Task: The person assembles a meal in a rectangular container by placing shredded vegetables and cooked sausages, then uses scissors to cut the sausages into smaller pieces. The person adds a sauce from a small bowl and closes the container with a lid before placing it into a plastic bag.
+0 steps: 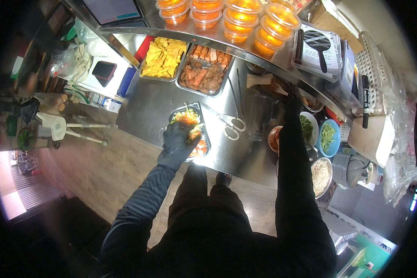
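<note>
My left hand (177, 146), in a dark grey glove, lies over the near left part of a black takeaway tray (208, 144). Its fingers look spread on the food. Pale green shreds and orange shreds (186, 116) fill the far part of the tray; reddish-white pieces (199, 149) show in the near part. Far to the right, my right hand (292, 96) reaches under the shelf beside containers of ingredients. It is dark there, and its fingers are hidden. White-handled scissors (231, 132) and dark tongs (236, 95) lie right of the tray.
Behind the tray stand metal trays of yellow chips (162, 58) and browned meat with rolls (203, 74). A shelf (245, 50) above carries stacked orange cups (241, 21). To the right are a blue bowl of green strips (329, 138) and a bowl of white sprouts (320, 177).
</note>
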The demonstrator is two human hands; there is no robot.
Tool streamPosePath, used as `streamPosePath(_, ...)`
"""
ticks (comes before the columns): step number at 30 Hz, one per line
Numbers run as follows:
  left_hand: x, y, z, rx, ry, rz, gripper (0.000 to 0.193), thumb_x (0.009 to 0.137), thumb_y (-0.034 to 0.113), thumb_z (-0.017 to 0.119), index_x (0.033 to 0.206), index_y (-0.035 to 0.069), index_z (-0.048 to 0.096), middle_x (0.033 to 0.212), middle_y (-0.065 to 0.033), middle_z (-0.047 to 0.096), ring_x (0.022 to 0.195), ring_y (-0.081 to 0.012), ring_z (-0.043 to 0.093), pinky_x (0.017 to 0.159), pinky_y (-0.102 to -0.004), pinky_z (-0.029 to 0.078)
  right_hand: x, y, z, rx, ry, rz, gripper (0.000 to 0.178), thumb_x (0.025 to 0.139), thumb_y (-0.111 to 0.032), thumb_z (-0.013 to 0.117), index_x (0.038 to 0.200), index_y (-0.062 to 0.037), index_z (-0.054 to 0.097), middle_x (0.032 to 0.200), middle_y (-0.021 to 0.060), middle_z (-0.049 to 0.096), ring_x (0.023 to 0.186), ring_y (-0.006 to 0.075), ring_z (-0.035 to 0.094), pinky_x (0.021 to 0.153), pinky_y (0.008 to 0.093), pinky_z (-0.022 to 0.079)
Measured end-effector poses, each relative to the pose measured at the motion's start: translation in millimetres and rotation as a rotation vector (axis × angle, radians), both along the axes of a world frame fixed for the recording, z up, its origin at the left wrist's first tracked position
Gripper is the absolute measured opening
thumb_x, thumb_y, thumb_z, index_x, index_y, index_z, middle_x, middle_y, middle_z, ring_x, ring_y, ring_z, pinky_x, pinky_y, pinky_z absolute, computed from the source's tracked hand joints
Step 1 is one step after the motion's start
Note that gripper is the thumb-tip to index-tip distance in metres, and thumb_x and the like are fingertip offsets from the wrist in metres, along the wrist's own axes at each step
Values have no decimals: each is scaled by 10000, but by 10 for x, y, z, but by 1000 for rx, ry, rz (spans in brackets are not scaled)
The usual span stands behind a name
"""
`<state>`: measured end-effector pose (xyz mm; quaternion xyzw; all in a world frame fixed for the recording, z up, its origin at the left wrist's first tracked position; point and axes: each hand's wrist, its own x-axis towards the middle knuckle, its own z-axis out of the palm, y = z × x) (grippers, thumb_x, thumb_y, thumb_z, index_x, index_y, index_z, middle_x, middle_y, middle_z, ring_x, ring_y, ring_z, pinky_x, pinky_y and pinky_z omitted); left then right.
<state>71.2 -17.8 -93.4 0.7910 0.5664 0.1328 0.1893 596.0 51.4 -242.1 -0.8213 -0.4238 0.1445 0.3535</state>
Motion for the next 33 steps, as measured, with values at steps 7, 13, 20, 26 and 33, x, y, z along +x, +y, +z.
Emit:
streamPosePath(7, 482, 527, -629, 299, 443, -193, 516, 863, 421, 664, 1211, 41, 648, 1265, -166, 625, 1293, -353, 528, 1084, -533, 421, -262, -118, 252, 124, 460, -145, 363, 1029, -319, 570, 1216, -26, 676, 916, 89, 715, 726, 152, 647, 586, 327, 483)
streamPosePath(13, 261, 608, -347, -217, -164, 15, 337, 935, 222, 706, 1198, 16, 664, 1131, -126, 711, 1072, -237, 679, 931, -388, 550, -277, -241, 252, 266, 596, -158, 299, 1032, -246, 593, 1221, -28, 673, 900, 74, 739, 710, 136, 684, 575, 278, 496)
streamPosePath(20, -67, 495, -530, -388, -289, 234, 310, 915, 116, 744, 1198, 7, 675, 1085, -90, 726, 973, -172, 681, 897, -331, 547, -351, -219, 288, 238, 695, -192, 296, 1028, -266, 614, 1199, -31, 670, 924, 73, 734, 760, 168, 699, 611, 313, 528)
streamPosePath(26, -76, 416, -612, -67, -439, 200, 231, 900, 90, 744, 1125, 49, 715, 1072, -96, 719, 971, -205, 684, 879, -322, 541, -197, -434, 398, 59, -779, 231, 305, 1043, -289, 601, 1156, -12, 660, 893, 55, 714, 808, 173, 697, 673, 349, 542)
streamPosePath(33, -649, -208, -1075, 105, -693, 484, 243, 911, 54, 698, 1152, 28, 700, 1092, -140, 689, 976, -241, 688, 847, -330, 547, -1175, -811, 996, 168, 597, 103, 306, 1054, -295, 581, 1148, -26, 694, 882, 12, 691, 760, 105, 611, 676, 275, 486)
